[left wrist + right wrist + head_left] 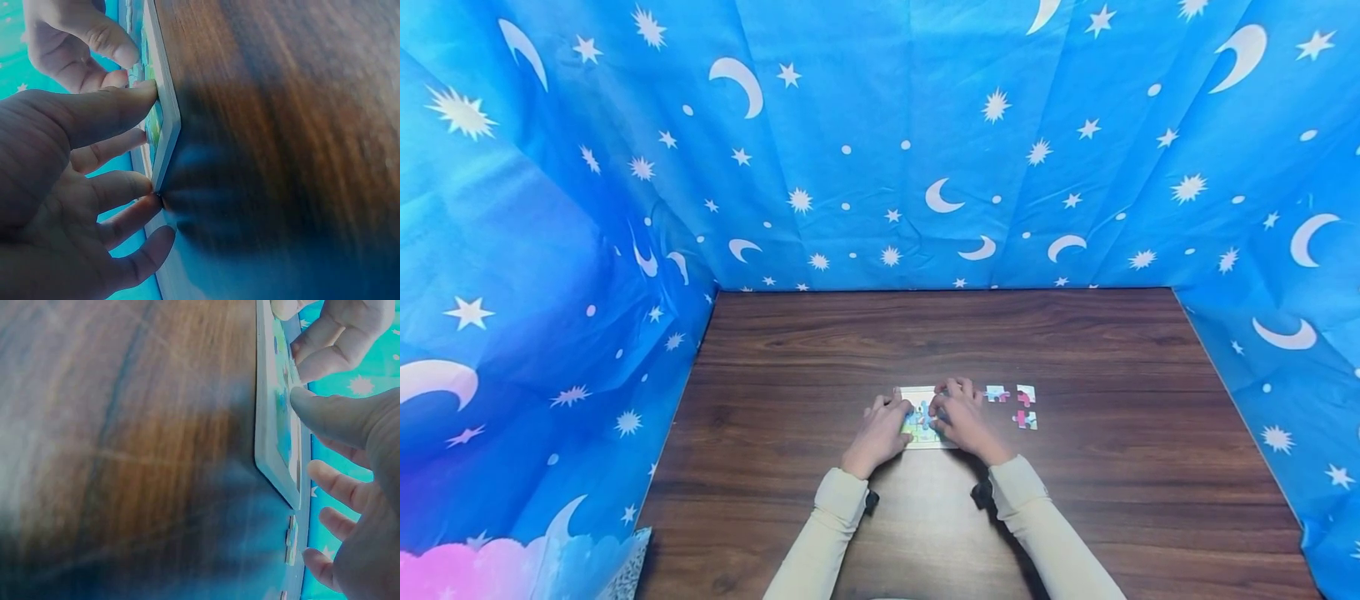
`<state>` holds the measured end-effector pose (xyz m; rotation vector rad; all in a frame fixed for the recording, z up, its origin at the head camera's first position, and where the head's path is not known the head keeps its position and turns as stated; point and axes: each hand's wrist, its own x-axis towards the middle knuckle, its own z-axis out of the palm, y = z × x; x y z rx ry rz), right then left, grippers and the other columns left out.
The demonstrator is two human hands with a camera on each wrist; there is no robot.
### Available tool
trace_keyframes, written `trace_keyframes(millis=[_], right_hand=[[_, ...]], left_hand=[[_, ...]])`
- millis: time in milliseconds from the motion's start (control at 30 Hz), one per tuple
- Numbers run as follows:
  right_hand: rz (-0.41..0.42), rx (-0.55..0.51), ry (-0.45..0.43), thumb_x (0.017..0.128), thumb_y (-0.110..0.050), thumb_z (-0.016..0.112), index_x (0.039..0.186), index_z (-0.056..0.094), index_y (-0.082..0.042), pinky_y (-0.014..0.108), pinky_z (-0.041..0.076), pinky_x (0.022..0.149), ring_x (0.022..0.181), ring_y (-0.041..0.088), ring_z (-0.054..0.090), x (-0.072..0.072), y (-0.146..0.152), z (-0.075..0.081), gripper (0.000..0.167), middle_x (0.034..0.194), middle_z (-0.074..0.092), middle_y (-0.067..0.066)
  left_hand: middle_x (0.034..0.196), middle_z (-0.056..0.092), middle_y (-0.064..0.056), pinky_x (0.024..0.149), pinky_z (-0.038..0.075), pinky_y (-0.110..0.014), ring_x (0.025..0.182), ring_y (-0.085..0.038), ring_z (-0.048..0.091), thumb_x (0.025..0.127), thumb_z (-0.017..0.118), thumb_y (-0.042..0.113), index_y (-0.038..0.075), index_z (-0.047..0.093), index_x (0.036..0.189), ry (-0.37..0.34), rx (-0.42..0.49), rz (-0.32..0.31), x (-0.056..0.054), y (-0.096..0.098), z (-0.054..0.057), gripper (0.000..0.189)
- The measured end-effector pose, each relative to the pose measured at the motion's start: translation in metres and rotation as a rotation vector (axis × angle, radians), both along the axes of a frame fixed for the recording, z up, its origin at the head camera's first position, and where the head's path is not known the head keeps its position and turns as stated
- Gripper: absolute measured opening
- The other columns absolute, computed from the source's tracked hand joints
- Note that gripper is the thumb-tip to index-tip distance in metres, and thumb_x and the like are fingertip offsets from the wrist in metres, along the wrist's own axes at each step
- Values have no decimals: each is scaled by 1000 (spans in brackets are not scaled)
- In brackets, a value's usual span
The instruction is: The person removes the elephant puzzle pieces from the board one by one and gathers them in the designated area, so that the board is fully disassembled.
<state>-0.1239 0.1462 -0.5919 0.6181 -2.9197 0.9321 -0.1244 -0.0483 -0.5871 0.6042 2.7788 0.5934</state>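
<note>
A shallow jigsaw tray [929, 446] with a pale rim lies flat on the table, partly filled with colourful pieces [921, 425]. Over its left side is my left hand [880, 431]; in the left wrist view the thumb [134, 103] rests on the tray's near rim and other fingertips touch its left edge. My right hand [967, 423] reaches over the right part, its thumb [312, 409] touching the puzzle surface. The right index fingertip is mostly hidden behind that thumb, and I see no piece lifted in either hand.
Right of the tray lie three loose jigsaw pieces: one [997, 393] near the right fingers, a pink-and-white one [1026, 394], and another [1026, 420] below it. Blue star-and-moon cloth [880, 167] surrounds the dark wooden table [775, 350].
</note>
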Motion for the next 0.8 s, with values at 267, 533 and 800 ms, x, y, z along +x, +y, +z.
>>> trace_keyframes(millis=[267,533,800], right_hand=[[-43,-52,45,80,-10,83,82,66,-13,67,27,93,124,47,36,4,16,4,17,120,56,18],[-80,-49,82,78,-11,84,84,67,-13,68,28,90,121,48,38,9,34,6,19,117,57,20],[-123,-49,74,80,-10,83,87,68,-13,68,28,89,122,50,36,13,56,11,17,121,57,24]], left_hand=[[153,40,-27,101,40,-53,131,-35,46,88,77,16,11,66,121,-7,-1,-2,1,2,2,35],[154,39,-27,102,39,-53,133,-35,45,89,76,16,10,66,123,-19,3,7,2,3,2,36],[155,39,-26,103,37,-55,133,-35,44,89,76,15,10,65,123,-35,19,23,2,4,2,36]])
